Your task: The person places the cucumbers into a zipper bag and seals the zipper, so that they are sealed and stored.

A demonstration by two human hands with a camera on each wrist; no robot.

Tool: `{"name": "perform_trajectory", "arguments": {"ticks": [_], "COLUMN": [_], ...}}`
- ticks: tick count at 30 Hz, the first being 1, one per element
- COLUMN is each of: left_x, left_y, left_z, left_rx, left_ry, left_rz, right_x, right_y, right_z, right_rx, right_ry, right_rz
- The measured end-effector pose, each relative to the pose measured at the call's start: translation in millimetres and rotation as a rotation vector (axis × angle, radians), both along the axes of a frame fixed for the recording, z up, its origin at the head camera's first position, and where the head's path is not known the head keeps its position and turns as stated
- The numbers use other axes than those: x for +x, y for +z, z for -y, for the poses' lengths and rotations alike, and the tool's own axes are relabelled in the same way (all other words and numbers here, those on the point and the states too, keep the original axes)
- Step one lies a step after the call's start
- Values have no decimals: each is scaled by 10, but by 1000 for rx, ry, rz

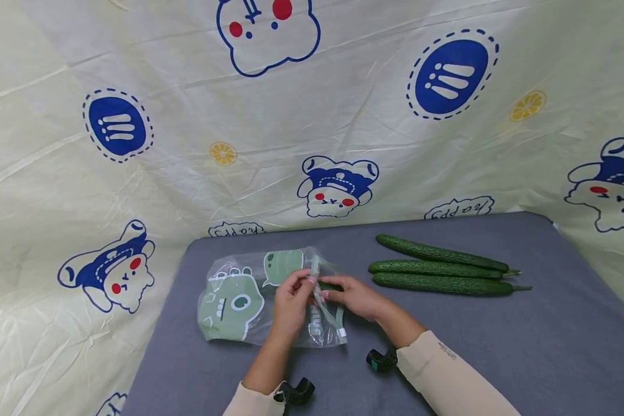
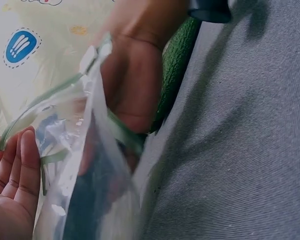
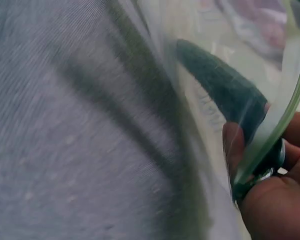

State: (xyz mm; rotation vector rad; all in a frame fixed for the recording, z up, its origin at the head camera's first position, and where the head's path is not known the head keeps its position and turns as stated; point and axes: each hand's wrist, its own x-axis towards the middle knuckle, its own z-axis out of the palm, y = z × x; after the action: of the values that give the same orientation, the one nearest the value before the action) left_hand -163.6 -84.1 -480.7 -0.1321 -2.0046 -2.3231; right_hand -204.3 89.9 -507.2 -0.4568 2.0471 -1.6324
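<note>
A clear zip bag (image 1: 234, 309) with a green cartoon print and a green zip edge lies on the left part of the table. At its mouth, my left hand (image 1: 290, 303) pinches the zip edge between thumb and fingers. My right hand (image 1: 361, 297) is at the same opening, its fingertips inside. It grips the end of a cucumber (image 3: 220, 80), whose dark green tip shows through the plastic in the right wrist view. Much of this cucumber is hidden by the bag print and my hands in the head view.
Three more cucumbers (image 1: 437, 267) lie side by side at the back right of the grey table (image 1: 499, 346). A patterned cream sheet (image 1: 187, 190) hangs behind the table. The bag's white slider (image 1: 341, 333) sits at the near end of its zip.
</note>
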Motion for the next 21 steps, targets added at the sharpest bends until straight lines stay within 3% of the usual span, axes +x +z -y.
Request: {"name": "perform_trajectory", "arguments": {"ticks": [7,12,18,21], "left_x": [6,-10,-24,-21], "left_y": [23,34,41,49], "left_z": [22,43,76,93], "left_rx": [-5,-22,-31,-30], "left_ry": [8,24,23,32], "left_rz": [-7,9,30,34], "right_x": [-29,-47,-63,-48], "right_y": [-125,-144,-163,-181], "right_z": [-8,10,54,75], "right_rx": [-5,83,222,248], "right_ry": [-36,-45,-18,-43], "right_rz": [13,-104,-343,-338]}}
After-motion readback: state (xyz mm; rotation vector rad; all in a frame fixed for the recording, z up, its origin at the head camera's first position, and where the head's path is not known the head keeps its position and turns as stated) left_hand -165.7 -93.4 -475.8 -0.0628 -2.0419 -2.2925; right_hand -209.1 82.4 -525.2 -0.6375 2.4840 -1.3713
